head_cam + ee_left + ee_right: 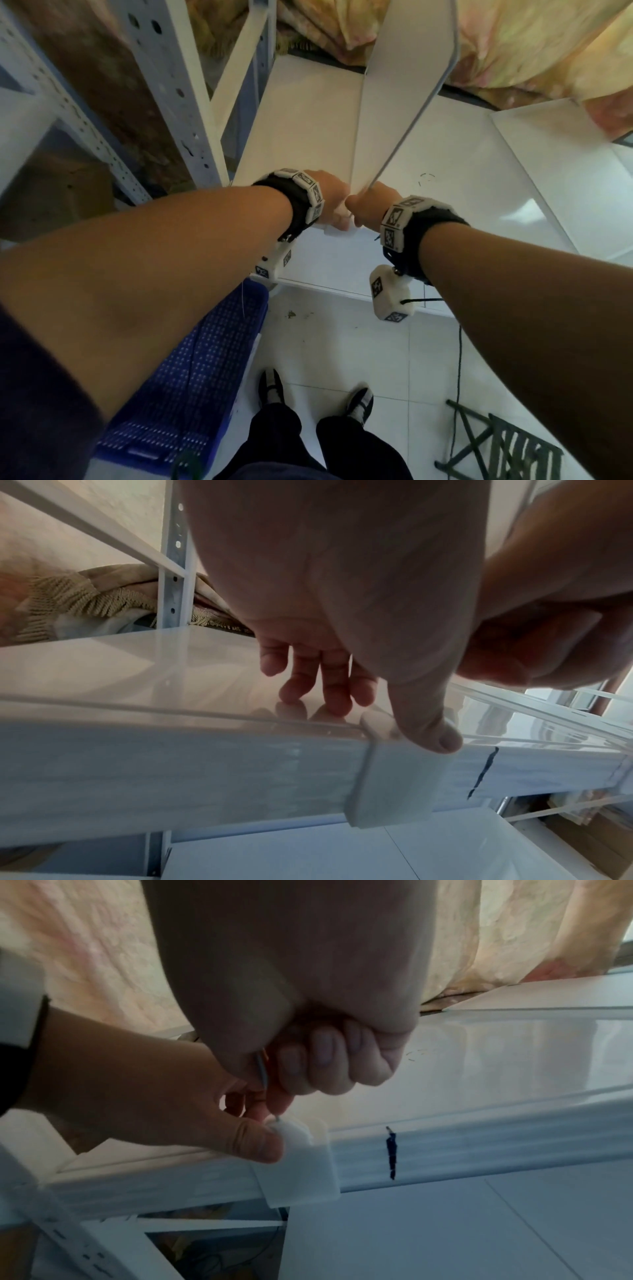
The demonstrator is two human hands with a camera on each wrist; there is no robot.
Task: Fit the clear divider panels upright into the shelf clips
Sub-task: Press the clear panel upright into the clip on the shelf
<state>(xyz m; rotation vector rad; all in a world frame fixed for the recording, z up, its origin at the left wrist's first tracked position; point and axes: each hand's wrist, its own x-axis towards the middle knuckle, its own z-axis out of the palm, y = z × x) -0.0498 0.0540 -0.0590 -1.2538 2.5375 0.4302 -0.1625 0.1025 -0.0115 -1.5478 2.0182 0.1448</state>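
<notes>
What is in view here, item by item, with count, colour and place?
divider panel: one, clear with a whitish sheen, standing on edge across the shelf, near corner at the clip
shelf clip: one, white, on the shelf's front edge
shelf: one, white, glossy, in front of the person
loose panel: one, clear or white, lying flat on the shelf at right
rack uprights: white perforated metal, at left
crate: one, blue, on the floor at lower left
curtain: yellowish, patterned, behind the shelf
folding stand: one, dark green, floor at lower right
left hand: thumb presses at the clip, fingers straight
right hand: grips the panel's near edge
</notes>
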